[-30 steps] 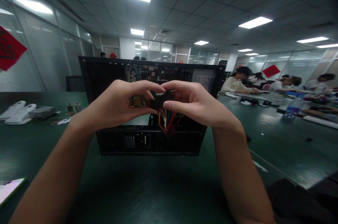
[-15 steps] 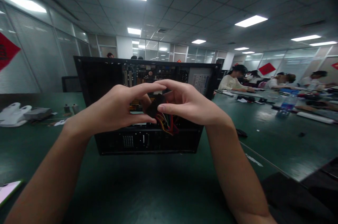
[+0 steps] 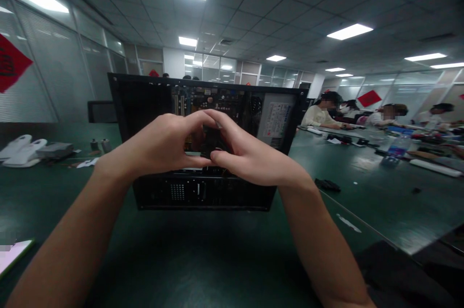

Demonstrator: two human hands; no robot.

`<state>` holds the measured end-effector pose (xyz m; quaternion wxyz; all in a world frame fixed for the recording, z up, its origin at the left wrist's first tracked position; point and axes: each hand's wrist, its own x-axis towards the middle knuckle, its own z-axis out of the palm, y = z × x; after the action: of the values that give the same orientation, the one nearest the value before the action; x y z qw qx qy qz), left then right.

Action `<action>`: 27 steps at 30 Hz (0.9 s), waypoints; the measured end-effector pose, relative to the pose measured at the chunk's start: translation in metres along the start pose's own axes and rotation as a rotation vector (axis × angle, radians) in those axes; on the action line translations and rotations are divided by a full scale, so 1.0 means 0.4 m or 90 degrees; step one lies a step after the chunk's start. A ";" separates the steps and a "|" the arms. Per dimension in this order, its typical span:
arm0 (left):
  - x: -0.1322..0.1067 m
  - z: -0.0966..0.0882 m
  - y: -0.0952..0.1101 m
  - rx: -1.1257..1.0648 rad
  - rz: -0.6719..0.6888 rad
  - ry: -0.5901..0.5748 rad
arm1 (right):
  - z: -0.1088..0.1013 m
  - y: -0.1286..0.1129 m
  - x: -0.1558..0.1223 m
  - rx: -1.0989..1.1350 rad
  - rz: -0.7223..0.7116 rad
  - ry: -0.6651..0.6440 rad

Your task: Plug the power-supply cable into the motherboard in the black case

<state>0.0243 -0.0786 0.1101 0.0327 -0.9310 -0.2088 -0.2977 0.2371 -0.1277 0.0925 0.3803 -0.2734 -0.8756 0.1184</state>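
Before the open computer case (image 3: 232, 194), the left hand (image 3: 161, 146) and right hand (image 3: 248, 155) meet. Their fingers pinch a dark connector (image 3: 210, 140) between them.

**Right hand slid across and hid the wires**

The right hand (image 3: 250, 153) had shifted toward the left edge of the computer case (image 3: 206, 83) and dropped nearer its bottom edge. Its thumb tip, earlier apart from the left hand's (image 3: 168, 141), had come right beside that thumb's tip. The dark connector (image 3: 211, 141) between them showed less plainly, and the coloured wires that had hung below it were lost from clear view. More of the power supply (image 3: 266, 110), near the case's right edge, was uncovered. The right forearm (image 3: 311, 221) had moved off a black item (image 3: 328, 185) on the table (image 3: 188, 250). Above the case's top edge, a distant head (image 3: 166, 75) had moved farther from the top left corner.
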 end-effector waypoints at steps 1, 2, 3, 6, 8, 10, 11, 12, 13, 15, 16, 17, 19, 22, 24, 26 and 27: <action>0.001 0.003 -0.001 0.004 -0.006 -0.007 | 0.007 0.005 0.001 -0.003 0.002 -0.001; 0.003 0.009 -0.002 0.005 -0.011 -0.015 | 0.016 0.015 0.000 -0.009 0.007 0.003; 0.006 0.016 -0.006 0.003 -0.013 -0.027 | 0.029 0.028 -0.003 -0.022 0.014 0.018; 0.018 0.051 -0.032 -0.028 -0.017 -0.087 | 0.079 0.090 -0.042 -0.136 0.049 0.107; 0.027 0.083 -0.063 -0.075 -0.026 -0.136 | 0.114 0.144 -0.094 -0.270 0.070 0.145; 0.032 0.117 -0.101 -0.137 -0.050 -0.178 | 0.140 0.200 -0.158 -0.413 0.058 0.140; 0.033 0.133 -0.120 -0.168 -0.067 -0.184 | 0.149 0.227 -0.189 -0.485 0.062 0.146; 0.033 0.148 -0.139 -0.196 -0.086 -0.190 | 0.154 0.252 -0.218 -0.545 0.063 0.154; 0.032 0.160 -0.157 -0.219 -0.102 -0.193 | 0.157 0.277 -0.243 -0.598 0.058 0.164; 0.030 0.178 -0.186 -0.257 -0.121 -0.193 | 0.156 0.319 -0.275 -0.697 0.025 0.164; 0.029 0.184 -0.197 -0.270 -0.124 -0.188 | 0.153 0.337 -0.282 -0.733 0.003 0.156; 0.028 0.188 -0.206 -0.280 -0.123 -0.181 | 0.150 0.353 -0.285 -0.760 -0.017 0.145; 0.027 0.193 -0.217 -0.291 -0.121 -0.169 | 0.141 0.383 -0.281 -0.775 -0.041 0.131; 0.030 0.197 -0.222 -0.285 -0.129 -0.158 | 0.125 0.424 -0.269 -0.765 -0.050 0.142; 0.033 0.197 -0.220 -0.265 -0.133 -0.137 | 0.117 0.446 -0.264 -0.761 -0.056 0.149; 0.035 0.193 -0.215 -0.247 -0.119 -0.101 | 0.115 0.460 -0.263 -0.752 -0.049 0.147; 0.036 0.190 -0.212 -0.239 -0.102 -0.079 | 0.115 0.464 -0.263 -0.743 -0.040 0.142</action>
<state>0.0416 0.0179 0.0505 -0.1776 -0.9177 -0.2248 -0.2751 0.3349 -0.0351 -0.0792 0.2602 -0.4218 -0.7583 -0.4235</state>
